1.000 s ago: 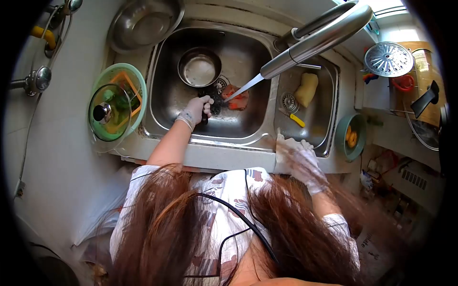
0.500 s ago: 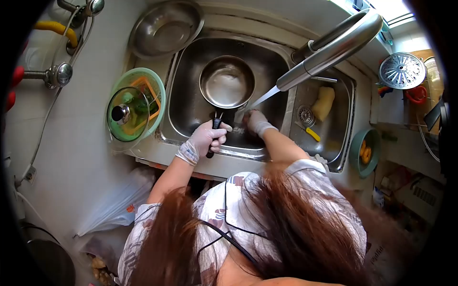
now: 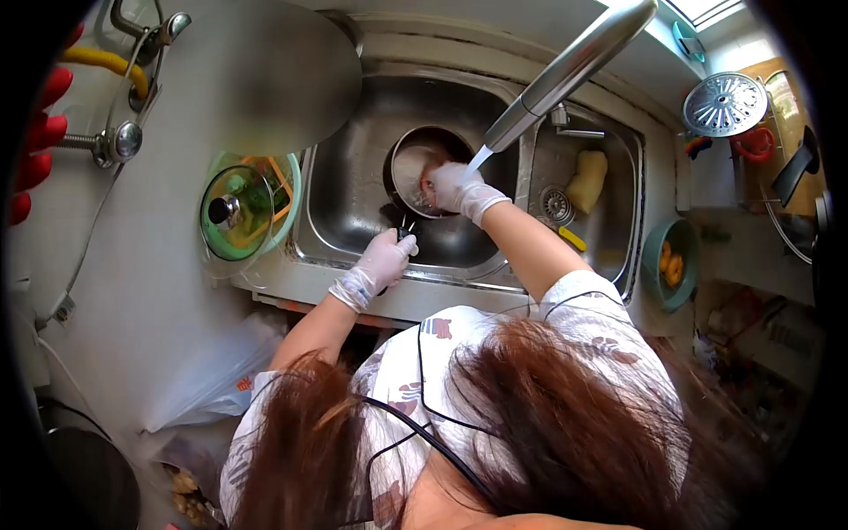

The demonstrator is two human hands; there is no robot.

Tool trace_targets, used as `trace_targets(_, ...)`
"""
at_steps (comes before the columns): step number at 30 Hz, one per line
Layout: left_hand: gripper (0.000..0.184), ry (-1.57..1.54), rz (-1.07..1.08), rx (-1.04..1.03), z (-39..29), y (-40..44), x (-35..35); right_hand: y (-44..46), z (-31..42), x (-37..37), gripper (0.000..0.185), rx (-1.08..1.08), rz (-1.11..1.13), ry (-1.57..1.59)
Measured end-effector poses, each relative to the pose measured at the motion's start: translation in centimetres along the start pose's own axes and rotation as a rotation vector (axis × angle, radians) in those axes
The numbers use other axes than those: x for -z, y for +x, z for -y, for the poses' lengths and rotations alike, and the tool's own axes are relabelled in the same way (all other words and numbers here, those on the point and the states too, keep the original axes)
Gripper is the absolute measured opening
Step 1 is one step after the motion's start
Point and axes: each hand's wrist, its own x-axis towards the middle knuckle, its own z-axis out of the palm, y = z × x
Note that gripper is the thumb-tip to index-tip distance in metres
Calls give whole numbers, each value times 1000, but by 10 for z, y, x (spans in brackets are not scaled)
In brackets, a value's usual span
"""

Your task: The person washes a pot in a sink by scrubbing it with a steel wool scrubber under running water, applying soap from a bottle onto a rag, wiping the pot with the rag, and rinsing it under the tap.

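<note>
A steel saucepan (image 3: pixel 408 174) with a black handle is tilted in the large left basin of the sink (image 3: pixel 340 199). My left hand (image 3: pixel 386 259), in a thin whitish glove, is closed around the pan's handle. My gloved right hand (image 3: pixel 457 187) reaches inside the pan at its right side, where a stream of water falls on it from the tap (image 3: pixel 541 93). The fingers of that hand are smeared and partly hidden, with a reddish patch beside them, so whether they hold anything does not show.
Left of the sink stands a green basin (image 3: pixel 294 208) with greens, an orange-rimmed basket and a glass lid (image 3: pixel 237 212). A yellow sponge (image 3: pixel 586 181) and a yellow-handled tool (image 3: pixel 572 238) lie in the right basin. A teal bowl (image 3: pixel 654 274) sits beyond. A blurred patch covers the upper left.
My right hand has gone from the basin floor up into the pan. The pan has shifted slightly right and down and tilted, with my left hand still on its handle. The view has shifted slightly.
</note>
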Motion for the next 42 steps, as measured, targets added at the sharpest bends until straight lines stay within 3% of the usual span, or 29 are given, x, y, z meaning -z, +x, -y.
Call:
trace_targets(4, 28, 299, 19, -57, 9, 22, -5, 11, -22, -19, 16, 499, -173, 178)
trace_targets(5, 29, 280, 45, 22, 8, 22, -8, 14, -23, -18, 13, 615, -240, 193)
trace_targets(6, 29, 278, 30, -9, 13, 25, -10, 16, -24, -19, 6, 464, -152, 926)
trace_targets(9, 31, 255, -6, -67, 28, 29, -15, 28, -28, -14, 11, 224, -403, 3032)
trace_targets(10, 31, 276, 6, -81, 32, 27, -15, 21, -33, -13, 13, 94, -403, 3205)
trace_targets(12, 33, 316, 41, -116, 42, 29, -19, 24, -26, -25, 11, 32, -492, 3056)
trace_targets(13, 34, 427, 2, -80, 31, 19, -23, 34, -26, -48, 10, 567, -53, 3024)
trace_targets(14, 35, 477, -27, -167, 35, 27, -21, 32, -3, -52, 13, 5, -426, 2572)
trace_targets(15, 35, 522, -59, -253, 45, 39, -15, 22, 8, -53, 17, -122, -333, 1983)
trace_targets(17, 37, 588, -136, -328, 33, 38, -7, 24, 6, -71, 26, -31, -215, 1237)
trace_targets(18, 39, 626, -163, -267, 17, 25, -4, 31, -1, -88, 31, 150, -197, 1082)
trace_targets(19, 38, 636, -166, -308, 21, 27, 3, -19, 2, -32, 38, 1, 28, 877)
trace_targets(20, 38, 648, -167, -347, 24, 30, 8, -15, -6, -44, 34, 28, -140, 476)
trace_targets(22, 34, 603, -77, -234, 19, 20, 6, -20, -23, -22, 32, -27, 26, 83)
trace_targets(23, 32, 586, -27, -186, 9, 15, 3, -22, -21, -15, 26, -112, -211, 123)
trace_targets(24, 24, 348, 31, 27, -3, 1, -9, 23, -44, -56, 21, 54, -495, 93)
trace_targets(26, 18, 20, 174, 237, -17, -10, -18, 5, -32, -27, 19, 272, -577, -155)
trace_targets(29, 25, -79, 305, 302, -18, -10, -9, -8, -19, -9, 19, 541, -497, -460)
trace_targets(32, 21, -21, 178, 276, -20, -17, -4, -8, -30, -16, 18, 343, -581, -280)
trace_targets(33, 20, 8, 133, 240, -19, -15, -1, -19, -28, -20, 28, 88, -383, -113)
trace_targets(34, 20, 37, 92, 206, -17, -13, -2, -20, -25, -23, 30, 60, -235, -393)
trace_targets(36, 19, 81, 34, 190, -21, -10, -11, -19, -18, -33, 35, -128, -86, -86)
trace_targets(37, 19, 114, 8, 180, -22, -8, -14, -34, -13, -20, 38, -132, 21, 30)
trace_targets(39, 18, 225, -47, 134, -24, -4, -21, -17, -18, -54, 36, -64, 20, 343)
trace_targets(40, 18, 237, -54, 134, -24, -1, -24, -3, -23, -70, 31, 1, 7, 611)
trace_targets(42, 17, 259, -72, 136, -25, 3, -26, 57, -25, -119, 22, 251, 139, 1809)
